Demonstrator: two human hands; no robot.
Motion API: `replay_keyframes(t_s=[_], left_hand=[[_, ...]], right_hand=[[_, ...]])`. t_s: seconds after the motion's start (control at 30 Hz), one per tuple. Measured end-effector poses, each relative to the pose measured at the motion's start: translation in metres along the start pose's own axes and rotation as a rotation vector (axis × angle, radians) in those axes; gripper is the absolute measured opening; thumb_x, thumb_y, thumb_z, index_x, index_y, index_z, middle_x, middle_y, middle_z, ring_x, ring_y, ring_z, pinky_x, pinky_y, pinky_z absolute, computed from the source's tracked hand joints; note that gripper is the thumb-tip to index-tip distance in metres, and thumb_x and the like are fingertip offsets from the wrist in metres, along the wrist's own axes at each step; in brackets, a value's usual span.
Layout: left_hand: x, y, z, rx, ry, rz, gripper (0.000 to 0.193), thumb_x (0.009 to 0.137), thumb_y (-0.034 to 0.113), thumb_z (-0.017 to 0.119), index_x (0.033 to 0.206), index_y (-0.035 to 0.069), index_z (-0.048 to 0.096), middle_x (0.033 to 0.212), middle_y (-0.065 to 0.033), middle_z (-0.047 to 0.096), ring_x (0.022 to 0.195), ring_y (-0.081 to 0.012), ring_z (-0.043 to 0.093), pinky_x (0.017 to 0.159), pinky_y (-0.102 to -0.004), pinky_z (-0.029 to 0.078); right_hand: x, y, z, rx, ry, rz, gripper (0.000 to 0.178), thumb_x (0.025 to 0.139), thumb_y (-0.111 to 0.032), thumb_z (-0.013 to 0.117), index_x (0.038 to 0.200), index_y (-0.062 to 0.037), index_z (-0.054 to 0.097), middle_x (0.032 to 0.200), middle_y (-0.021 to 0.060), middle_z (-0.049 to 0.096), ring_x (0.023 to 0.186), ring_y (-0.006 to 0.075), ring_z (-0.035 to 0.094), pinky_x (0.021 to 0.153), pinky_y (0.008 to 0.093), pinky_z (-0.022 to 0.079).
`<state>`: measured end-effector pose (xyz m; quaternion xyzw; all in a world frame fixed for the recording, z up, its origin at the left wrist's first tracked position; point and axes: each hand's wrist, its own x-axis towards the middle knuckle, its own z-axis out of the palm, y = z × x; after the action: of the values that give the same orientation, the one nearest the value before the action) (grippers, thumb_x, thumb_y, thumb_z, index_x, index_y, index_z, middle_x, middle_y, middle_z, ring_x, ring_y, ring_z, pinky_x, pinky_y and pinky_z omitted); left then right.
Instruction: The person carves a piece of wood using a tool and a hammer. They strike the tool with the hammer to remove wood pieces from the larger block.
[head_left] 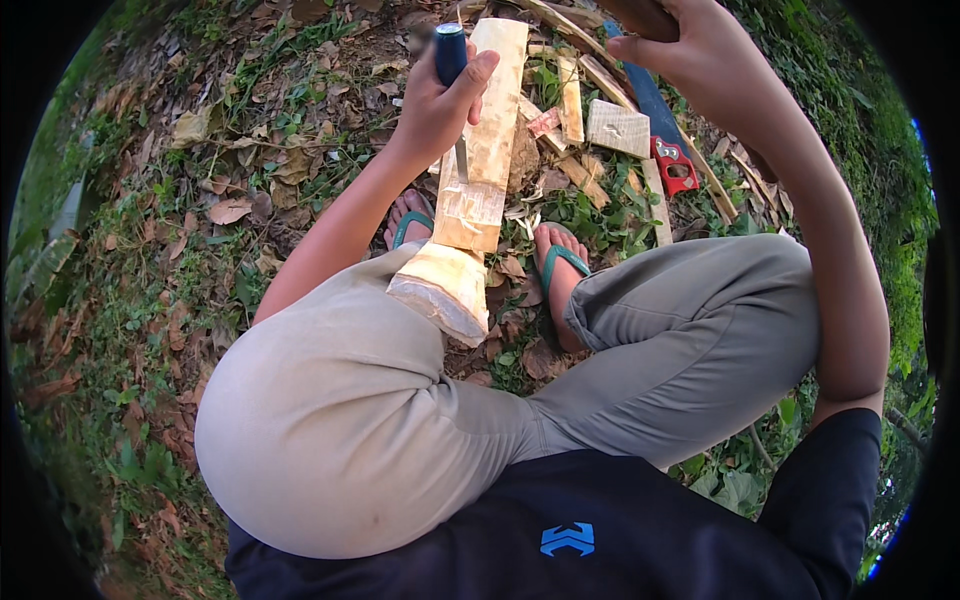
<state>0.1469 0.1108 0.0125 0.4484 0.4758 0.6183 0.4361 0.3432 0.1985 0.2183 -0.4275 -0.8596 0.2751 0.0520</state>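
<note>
My left hand (pixel 438 112) is wrapped round the dark blue handle of a chisel (pixel 451 56). The chisel stands nearly upright, its blade tip against a long pale piece of wood (pixel 502 110). That wood has a cut section near its middle, and its wider, rough-barked end (pixel 442 285) lies close to my left knee. Raised at the upper right, my right hand (pixel 690 45) grips a brown wooden piece (pixel 642 14). Most of this piece is cut off by the top edge, so its full shape cannot be made out.
A handsaw (pixel 650 100) with a red handle lies to the right on the ground. Beside it are a squarish wood block (pixel 618 128) and several offcuts and strips. My feet in green flip-flops (pixel 565 262) flank the wood. Dry leaves and grass surround everything.
</note>
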Motion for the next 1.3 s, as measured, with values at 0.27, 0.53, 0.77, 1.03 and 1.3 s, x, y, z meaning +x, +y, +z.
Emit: replay_keyframes(t_s=[0.27, 0.53, 0.77, 1.03, 1.3], left_hand=[[0.008, -0.01, -0.004, -0.015, 0.0, -0.027, 0.024, 0.096, 0.022, 0.065, 0.094, 0.008, 0.046, 0.064, 0.0016, 0.045, 0.051, -0.0082, 0.047, 0.048, -0.0246, 0.041], [0.012, -0.014, -0.004, -0.025, 0.001, -0.045, 0.023, 0.094, 0.018, 0.065, 0.092, 0.007, 0.045, 0.061, 0.0017, 0.044, 0.049, -0.0081, 0.047, 0.047, -0.0245, 0.041], [0.001, -0.007, -0.002, -0.035, 0.069, -0.001, 0.02, 0.093, 0.015, 0.063, 0.09, 0.007, 0.045, 0.055, 0.0009, 0.046, 0.044, -0.0086, 0.045, 0.045, -0.0238, 0.039], [0.003, -0.007, 0.001, 0.022, 0.018, -0.021, 0.021, 0.094, 0.018, 0.063, 0.091, 0.008, 0.045, 0.058, 0.0024, 0.047, 0.045, -0.0062, 0.046, 0.045, -0.0232, 0.039], [0.009, -0.017, 0.001, 0.057, -0.045, -0.03, 0.024, 0.094, 0.022, 0.065, 0.093, 0.008, 0.045, 0.06, 0.0025, 0.049, 0.047, -0.0052, 0.048, 0.047, -0.0229, 0.041]], right_hand=[[0.011, 0.006, -0.013, 0.123, -0.045, 0.072, 0.028, 0.082, -0.015, 0.069, 0.105, -0.0001, 0.067, 0.072, 0.0006, 0.06, 0.066, 0.0095, 0.055, 0.06, 0.0289, 0.044], [0.034, 0.022, -0.007, 0.144, -0.039, 0.1, 0.028, 0.082, -0.015, 0.067, 0.106, -0.0011, 0.066, 0.07, -0.0012, 0.055, 0.06, 0.007, 0.049, 0.053, 0.0266, 0.039], [0.028, 0.033, -0.006, -0.068, -0.044, 0.005, 0.026, 0.079, -0.01, 0.062, 0.102, 0.0, 0.066, 0.072, 0.0083, 0.06, 0.07, 0.0139, 0.055, 0.065, 0.0345, 0.045], [0.025, 0.032, 0.015, -0.085, 0.11, -0.062, 0.026, 0.079, -0.007, 0.058, 0.103, -0.0027, 0.065, 0.079, 0.0184, 0.064, 0.072, 0.0235, 0.062, 0.068, 0.0365, 0.047], [0.029, 0.04, 0.023, -0.024, 0.081, -0.069, 0.024, 0.079, -0.008, 0.058, 0.102, -0.0024, 0.064, 0.083, 0.0167, 0.067, 0.074, 0.023, 0.061, 0.069, 0.038, 0.047]])
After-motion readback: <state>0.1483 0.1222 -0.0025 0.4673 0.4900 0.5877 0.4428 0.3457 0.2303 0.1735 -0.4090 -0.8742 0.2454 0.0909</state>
